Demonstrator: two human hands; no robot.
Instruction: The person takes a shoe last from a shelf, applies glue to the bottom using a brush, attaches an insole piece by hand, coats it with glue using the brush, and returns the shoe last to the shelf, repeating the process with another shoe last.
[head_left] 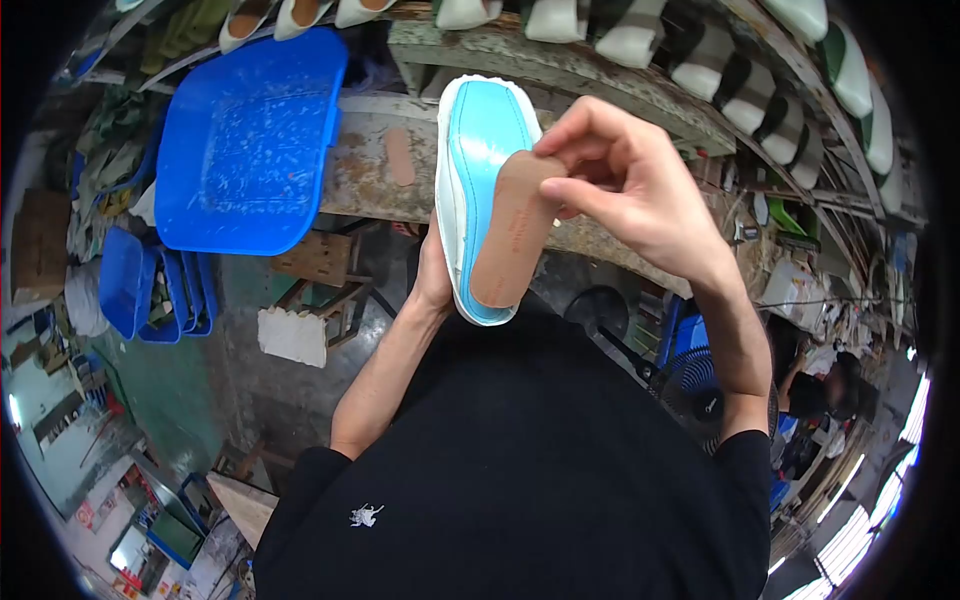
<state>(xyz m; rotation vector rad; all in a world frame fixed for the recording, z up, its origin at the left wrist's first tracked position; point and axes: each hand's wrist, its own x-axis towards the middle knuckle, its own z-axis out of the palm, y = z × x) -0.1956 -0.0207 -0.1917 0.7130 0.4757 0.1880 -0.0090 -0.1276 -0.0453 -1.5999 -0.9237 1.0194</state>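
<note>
A white shoe (485, 130) with a light-blue face, stitched along its edge, stands out in front of my chest, toe end pointing away. My left hand (432, 268) grips it from behind and its left side near the heel end; most of those fingers are hidden by the shoe. Between thumb and fingertips, my right hand (640, 190) pinches the upper end of a brown insole board (515, 235) with faint red print. The board overlaps the lower right part of the blue face, its rounded lower end close to the shoe's heel.
A big blue plastic tub (250, 140) stands left of the shoe, with smaller blue bins (125, 285) below it. Another brown board piece (399, 157) lies on the worn bench (360, 190). Rows of white shoes (635, 40) line racks above. A black fan (690, 395) stands at right.
</note>
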